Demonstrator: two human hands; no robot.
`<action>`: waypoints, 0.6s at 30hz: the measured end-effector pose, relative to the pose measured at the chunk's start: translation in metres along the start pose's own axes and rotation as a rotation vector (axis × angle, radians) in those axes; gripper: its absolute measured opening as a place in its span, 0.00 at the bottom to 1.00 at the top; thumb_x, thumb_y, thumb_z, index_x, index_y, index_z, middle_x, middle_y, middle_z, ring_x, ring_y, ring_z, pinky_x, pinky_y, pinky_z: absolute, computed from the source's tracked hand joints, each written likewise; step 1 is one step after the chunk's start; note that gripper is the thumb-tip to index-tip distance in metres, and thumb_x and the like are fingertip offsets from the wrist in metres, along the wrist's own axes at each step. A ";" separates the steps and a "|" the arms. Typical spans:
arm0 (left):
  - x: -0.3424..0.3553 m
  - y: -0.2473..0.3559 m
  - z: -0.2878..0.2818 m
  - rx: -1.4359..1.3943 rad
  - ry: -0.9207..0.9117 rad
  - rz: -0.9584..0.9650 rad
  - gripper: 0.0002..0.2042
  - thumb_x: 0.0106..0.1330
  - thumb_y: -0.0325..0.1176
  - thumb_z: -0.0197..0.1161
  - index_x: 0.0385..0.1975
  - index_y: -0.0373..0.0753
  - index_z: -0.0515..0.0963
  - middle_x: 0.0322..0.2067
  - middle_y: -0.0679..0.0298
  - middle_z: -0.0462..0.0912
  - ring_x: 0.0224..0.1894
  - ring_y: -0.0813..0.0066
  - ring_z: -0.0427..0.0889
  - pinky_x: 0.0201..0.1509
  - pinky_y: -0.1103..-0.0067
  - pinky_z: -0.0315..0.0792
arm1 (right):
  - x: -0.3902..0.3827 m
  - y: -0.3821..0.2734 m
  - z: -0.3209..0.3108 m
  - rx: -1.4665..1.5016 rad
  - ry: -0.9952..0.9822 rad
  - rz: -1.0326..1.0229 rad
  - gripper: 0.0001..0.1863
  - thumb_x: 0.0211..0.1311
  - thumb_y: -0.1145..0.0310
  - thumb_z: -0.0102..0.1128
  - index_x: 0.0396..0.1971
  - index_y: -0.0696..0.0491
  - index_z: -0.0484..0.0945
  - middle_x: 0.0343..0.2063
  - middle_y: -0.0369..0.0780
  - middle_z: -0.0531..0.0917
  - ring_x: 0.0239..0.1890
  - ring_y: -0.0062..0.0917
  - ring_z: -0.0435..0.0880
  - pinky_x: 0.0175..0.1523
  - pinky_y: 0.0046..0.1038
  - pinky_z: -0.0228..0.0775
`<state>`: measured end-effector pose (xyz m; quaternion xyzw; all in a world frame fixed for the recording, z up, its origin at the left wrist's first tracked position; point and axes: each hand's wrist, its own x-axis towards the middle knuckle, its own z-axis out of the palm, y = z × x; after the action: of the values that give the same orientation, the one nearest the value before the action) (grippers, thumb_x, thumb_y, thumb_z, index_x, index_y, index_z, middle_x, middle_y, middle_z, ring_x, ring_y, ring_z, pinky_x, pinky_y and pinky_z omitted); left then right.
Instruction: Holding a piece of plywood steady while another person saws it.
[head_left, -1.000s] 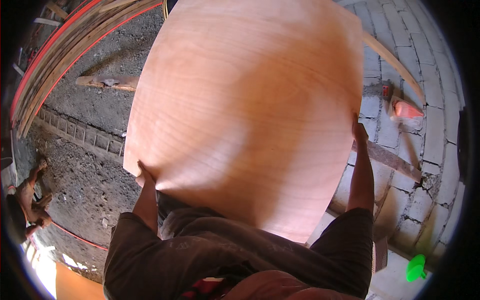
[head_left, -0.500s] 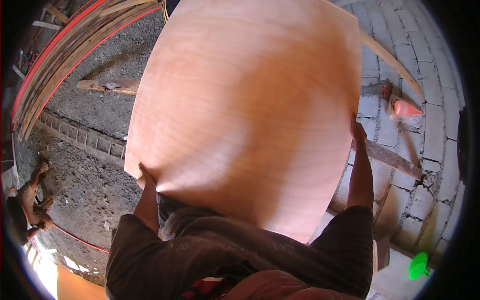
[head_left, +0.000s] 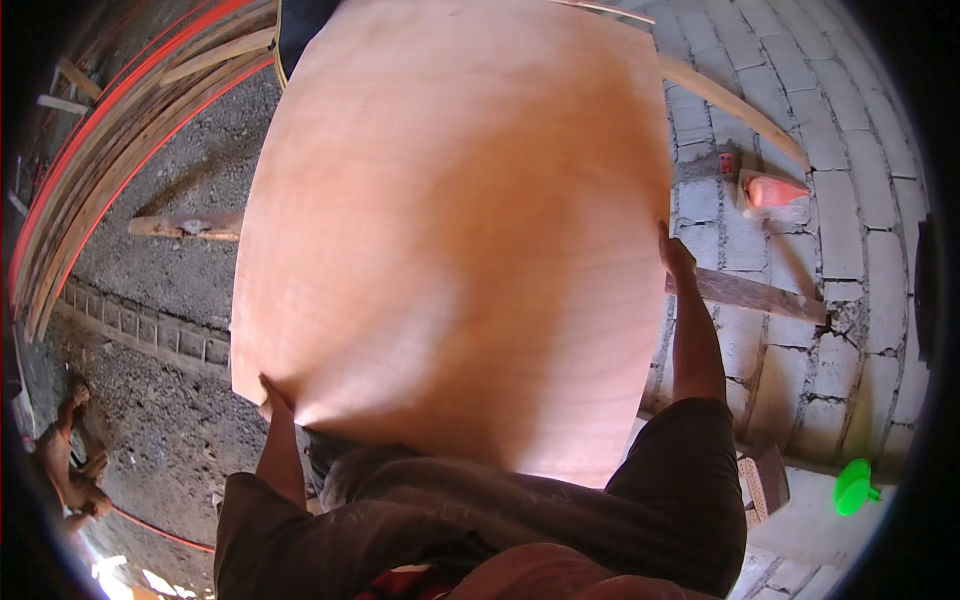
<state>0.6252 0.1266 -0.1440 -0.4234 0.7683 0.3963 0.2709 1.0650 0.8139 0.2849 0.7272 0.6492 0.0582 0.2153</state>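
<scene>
1. Status: large plywood sheet (head_left: 430, 230) is in both hands, directly in front of the torso, near edge by the dark shirt (head_left: 450, 480). That much is done: it's picked up by two edges and under control, as I read it.
2. Remaining: letting go of it. Neither hand is off the sheet. Can't tell if its far end or underside rests on anything, so can't call it set down.
3. Left grip (head_left: 276, 400): narrow, clamped on the sheet at its near left corner. Thumb on the upper face; fingers mostly hidden beneath.
4. Right grip (head_left: 679, 256): narrow too, clamped on the right edge, well farther out than the left one. Thumb at the rim; finger wrap underneath not visible.
5. Around it: one board (head_left: 185, 227) sticks out past the left edge over gravelly ground (head_left: 150, 440); another board (head_left: 755, 296) shows just beside the right grip, against pale blockwork (head_left: 842, 235).
6. Dark shape (head_left: 300, 35) at the far left corner: can't identify.
</scene>
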 end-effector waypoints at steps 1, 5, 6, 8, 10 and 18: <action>0.004 -0.002 0.000 0.022 -0.050 -0.002 0.48 0.44 0.71 0.64 0.40 0.19 0.76 0.39 0.49 0.82 0.38 0.59 0.83 0.42 0.68 0.81 | -0.002 -0.001 -0.002 -0.001 0.002 0.008 0.56 0.58 0.26 0.13 0.43 0.64 0.79 0.41 0.56 0.81 0.53 0.46 0.78 0.61 0.41 0.62; 0.029 -0.012 0.005 -0.420 -0.499 -0.091 0.31 0.51 0.73 0.56 0.29 0.46 0.79 0.17 0.72 0.76 0.10 0.84 0.64 0.11 0.84 0.60 | -0.008 -0.006 -0.006 0.033 0.010 0.038 0.57 0.57 0.24 0.13 0.44 0.62 0.80 0.41 0.54 0.82 0.53 0.43 0.78 0.61 0.41 0.62; 0.040 -0.009 -0.006 -0.220 -0.487 -0.164 0.31 0.53 0.74 0.53 0.34 0.49 0.79 0.21 0.73 0.79 0.12 0.85 0.67 0.12 0.87 0.58 | -0.008 -0.007 -0.007 0.024 -0.015 0.024 0.56 0.57 0.24 0.13 0.44 0.61 0.80 0.42 0.54 0.82 0.53 0.43 0.78 0.60 0.41 0.62; 0.050 -0.014 -0.020 -0.200 -0.989 -0.206 0.34 0.56 0.74 0.49 0.42 0.48 0.77 0.29 0.72 0.81 0.21 0.84 0.74 0.18 0.88 0.64 | -0.008 -0.006 -0.007 0.025 -0.071 0.013 0.55 0.57 0.24 0.13 0.44 0.59 0.80 0.42 0.53 0.82 0.53 0.42 0.78 0.60 0.41 0.63; 0.050 -0.022 -0.028 -0.159 -0.723 -0.265 0.37 0.52 0.75 0.52 0.46 0.48 0.77 0.34 0.71 0.80 0.31 0.80 0.76 0.31 0.84 0.71 | -0.008 -0.005 -0.008 0.051 -0.073 0.007 0.54 0.57 0.24 0.15 0.42 0.58 0.81 0.42 0.52 0.82 0.51 0.42 0.79 0.59 0.41 0.64; 0.027 -0.013 -0.028 -0.164 -0.660 -0.327 0.28 0.54 0.70 0.56 0.31 0.48 0.78 0.20 0.76 0.77 0.18 0.83 0.72 0.17 0.84 0.64 | -0.018 -0.019 -0.011 0.024 0.211 -0.101 0.39 0.64 0.32 0.27 0.69 0.41 0.50 0.59 0.48 0.68 0.61 0.43 0.69 0.62 0.50 0.60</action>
<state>0.6208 0.0878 -0.1539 -0.4102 0.5275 0.5230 0.5291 1.0406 0.8004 0.2904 0.6861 0.7045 0.1157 0.1399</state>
